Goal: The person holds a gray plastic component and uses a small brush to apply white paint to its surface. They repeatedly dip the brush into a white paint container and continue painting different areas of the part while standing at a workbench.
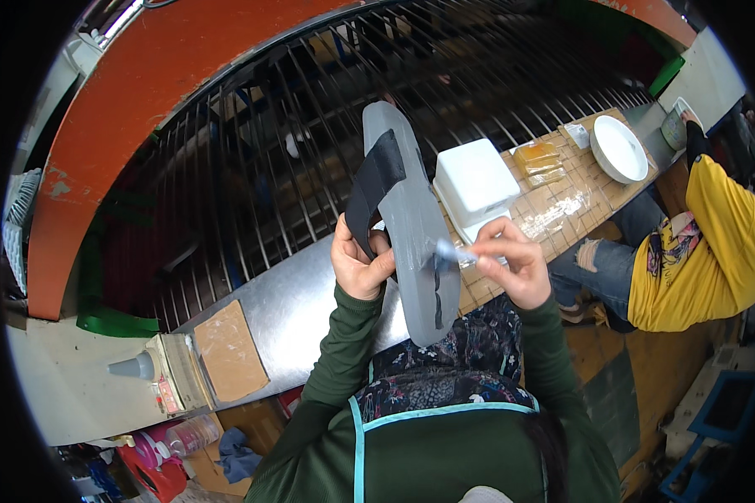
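My left hand (pixel 361 260) is closed on a grey slide sandal (pixel 413 218) with a wide black strap (pixel 377 180), its fingers at the strap side. The sandal is held up on edge, toe and heel pointing away from and toward me. Dark streaks (pixel 438 298) mark its near half. Between thumb and fingers my right hand (pixel 513 261) pinches a small pale blue-white thing (pixel 453 253), blurred, perhaps a brush or a bit of cloth. The tip of it meets the grey sole beside the streaks.
Beyond the metal ledge (pixel 289 293) runs a rack of metal rods (pixel 268 168) under an orange frame (pixel 101 159). A white box-like container (pixel 476 180), an amber block (pixel 538 162) and a white bowl (pixel 619 149) stand on the right. A person in yellow (pixel 688 260) sits there.
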A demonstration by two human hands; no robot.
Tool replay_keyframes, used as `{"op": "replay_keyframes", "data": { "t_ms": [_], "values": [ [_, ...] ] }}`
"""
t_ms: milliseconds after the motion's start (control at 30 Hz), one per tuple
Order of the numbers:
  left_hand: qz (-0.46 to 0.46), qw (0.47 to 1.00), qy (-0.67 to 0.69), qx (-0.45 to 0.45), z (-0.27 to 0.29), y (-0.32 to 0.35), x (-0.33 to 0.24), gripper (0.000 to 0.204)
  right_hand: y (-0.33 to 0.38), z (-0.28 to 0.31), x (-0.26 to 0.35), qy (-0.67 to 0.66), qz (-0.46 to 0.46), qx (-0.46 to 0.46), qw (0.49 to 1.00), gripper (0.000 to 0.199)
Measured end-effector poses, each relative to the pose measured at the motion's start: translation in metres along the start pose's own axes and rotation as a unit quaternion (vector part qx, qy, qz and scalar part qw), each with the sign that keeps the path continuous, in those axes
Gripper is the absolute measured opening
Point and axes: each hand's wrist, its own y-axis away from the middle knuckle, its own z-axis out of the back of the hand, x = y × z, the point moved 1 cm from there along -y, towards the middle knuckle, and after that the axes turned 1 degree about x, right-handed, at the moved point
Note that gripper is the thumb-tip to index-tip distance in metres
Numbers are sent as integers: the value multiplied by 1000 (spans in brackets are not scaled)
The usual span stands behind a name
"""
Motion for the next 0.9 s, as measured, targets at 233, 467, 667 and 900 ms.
{"op": "replay_keyframes", "data": {
  "t_ms": [233,467,667,900],
  "values": [
    [-32,992,-68,-100,-1,1,5,50,23,-19,-4,-49,-141,-57,987,21],
    [-15,977,-168,-133,3,5,-6,48,37,-15,16,25,-110,-68,991,20],
    [-11,963,-239,-124,0,11,-13,52,35,-17,15,81,-101,-73,989,19],
    [-20,960,-262,-93,-6,14,-19,53,16,-14,12,178,-60,-91,978,20]
  ]
}}
